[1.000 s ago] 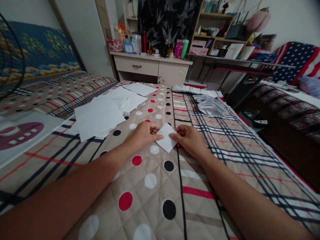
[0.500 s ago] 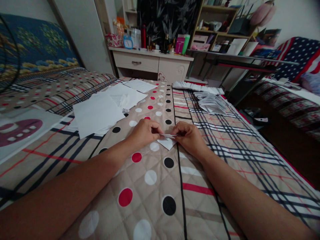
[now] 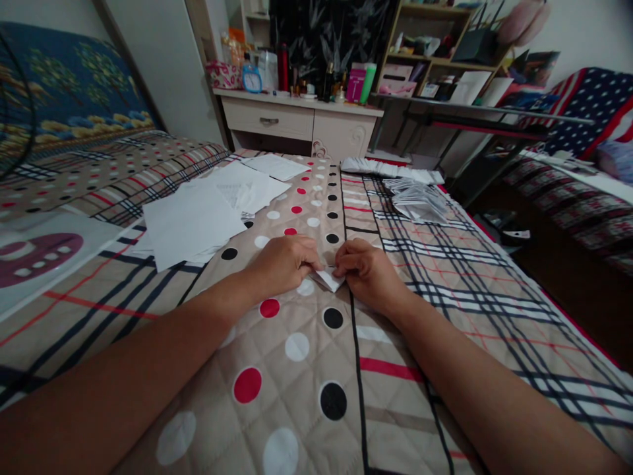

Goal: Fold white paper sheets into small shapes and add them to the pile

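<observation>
A small white paper (image 3: 328,278) lies folded over on the quilted bedspread (image 3: 316,369), only its near corner showing between my hands. My left hand (image 3: 284,262) presses on its left side with curled fingers. My right hand (image 3: 364,269) pinches its right side, fingertips together. Both hands rest low on the bed, almost touching each other.
Loose white sheets (image 3: 192,221) are spread on the bed to the left. A heap of folded white papers (image 3: 418,201) lies at the back right. A white dresser (image 3: 301,125) with bottles stands behind, shelves (image 3: 435,59) beside it, another bed (image 3: 573,191) to the right.
The paper lay flat as a diamond; both hands lifted its far half and folded it down toward me. Now the hands press it flat, closer together.
</observation>
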Demonstrator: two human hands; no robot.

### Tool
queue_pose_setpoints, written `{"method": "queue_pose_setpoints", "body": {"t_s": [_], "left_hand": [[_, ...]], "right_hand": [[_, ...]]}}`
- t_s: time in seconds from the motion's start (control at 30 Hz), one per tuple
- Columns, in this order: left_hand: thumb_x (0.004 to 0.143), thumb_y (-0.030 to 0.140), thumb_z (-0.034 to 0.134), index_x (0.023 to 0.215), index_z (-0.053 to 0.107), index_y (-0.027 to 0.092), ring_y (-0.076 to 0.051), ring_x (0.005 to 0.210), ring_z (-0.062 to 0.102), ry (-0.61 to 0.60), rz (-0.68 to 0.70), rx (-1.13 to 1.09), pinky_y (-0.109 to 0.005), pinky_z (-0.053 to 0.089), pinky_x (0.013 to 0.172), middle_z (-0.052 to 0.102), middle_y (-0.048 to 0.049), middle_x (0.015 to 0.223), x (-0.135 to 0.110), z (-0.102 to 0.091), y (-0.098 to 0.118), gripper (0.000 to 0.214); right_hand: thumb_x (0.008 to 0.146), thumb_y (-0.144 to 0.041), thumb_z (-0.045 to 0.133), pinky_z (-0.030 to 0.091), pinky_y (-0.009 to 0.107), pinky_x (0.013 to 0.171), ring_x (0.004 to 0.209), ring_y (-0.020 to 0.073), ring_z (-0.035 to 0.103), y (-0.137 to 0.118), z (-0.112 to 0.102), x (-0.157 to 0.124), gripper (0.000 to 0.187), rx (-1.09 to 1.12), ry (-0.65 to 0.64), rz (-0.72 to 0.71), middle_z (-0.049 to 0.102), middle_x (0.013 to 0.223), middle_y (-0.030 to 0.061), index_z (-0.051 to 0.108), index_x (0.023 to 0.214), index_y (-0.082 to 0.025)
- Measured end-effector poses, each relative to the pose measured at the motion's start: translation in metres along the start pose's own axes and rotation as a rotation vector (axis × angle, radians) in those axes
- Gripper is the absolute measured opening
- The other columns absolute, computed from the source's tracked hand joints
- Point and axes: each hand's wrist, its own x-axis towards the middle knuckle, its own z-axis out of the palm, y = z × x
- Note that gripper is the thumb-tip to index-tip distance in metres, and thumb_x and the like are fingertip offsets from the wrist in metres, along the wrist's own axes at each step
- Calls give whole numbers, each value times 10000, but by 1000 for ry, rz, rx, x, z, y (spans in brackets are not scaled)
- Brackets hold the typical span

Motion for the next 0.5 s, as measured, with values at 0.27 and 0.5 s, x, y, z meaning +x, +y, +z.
{"method": "queue_pose_setpoints", "body": {"t_s": [0.27,0.5], "left_hand": [[814,128,603,824,744,194,-177,811,602,-2,120,238,-280,446,663,665,-35,799,-2,-4,9,155],[828,115,627,844,727,174,-143,758,608,112,72,69,-252,448,680,691,-28,792,3,5,2,117]], "right_hand": [[563,99,454,457,256,683,735,154,596,-5,1,2,349,90,41,160,647,729,34,668,588,-176],[654,-17,578,463,253,675,712,152,618,-6,-2,4,180,229,44,390,682,736,22,680,683,-162]]}}
